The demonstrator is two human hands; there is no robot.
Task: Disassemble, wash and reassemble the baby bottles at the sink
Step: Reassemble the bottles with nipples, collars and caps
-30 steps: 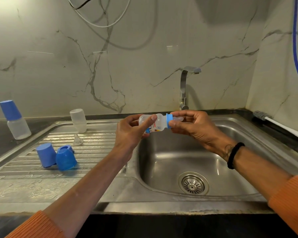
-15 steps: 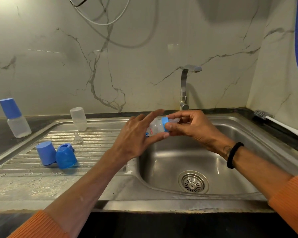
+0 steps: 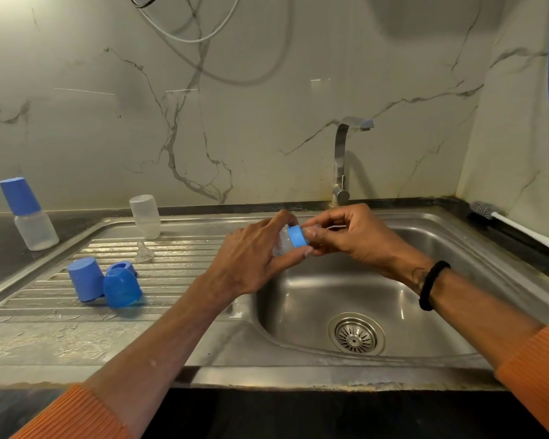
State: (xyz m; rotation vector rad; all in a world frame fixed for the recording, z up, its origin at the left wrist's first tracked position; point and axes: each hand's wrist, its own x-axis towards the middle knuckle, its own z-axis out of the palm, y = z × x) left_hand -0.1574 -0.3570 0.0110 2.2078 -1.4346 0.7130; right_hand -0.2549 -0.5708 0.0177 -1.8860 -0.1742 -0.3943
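Observation:
Over the left rim of the sink basin point(image 3: 301, 299) I hold a small clear baby bottle point(image 3: 282, 243) on its side. My left hand point(image 3: 251, 258) wraps round its body and hides most of it. Its blue screw ring point(image 3: 297, 236) points right, and my right hand point(image 3: 346, 232) pinches the ring and the clear teat beyond it. On the drainboard point(image 3: 178, 280) lie two blue caps point(image 3: 85, 282) point(image 3: 121, 288), a blue ring point(image 3: 121, 267) behind them, a loose clear teat point(image 3: 144, 252) and an upturned clear bottle body point(image 3: 146, 216).
A capped bottle point(image 3: 30, 213) stands on the dark counter at far left. The tap point(image 3: 343, 160) rises behind the basin, its spout to the right. A bottle brush point(image 3: 517, 228) lies on the right counter. The drain strainer point(image 3: 356, 333) sits in the basin floor.
My left hand has rolled over the bottle, so its back now faces me and the printed body is covered. The bottle shifted slightly left and lower; my right hand stayed on the ring.

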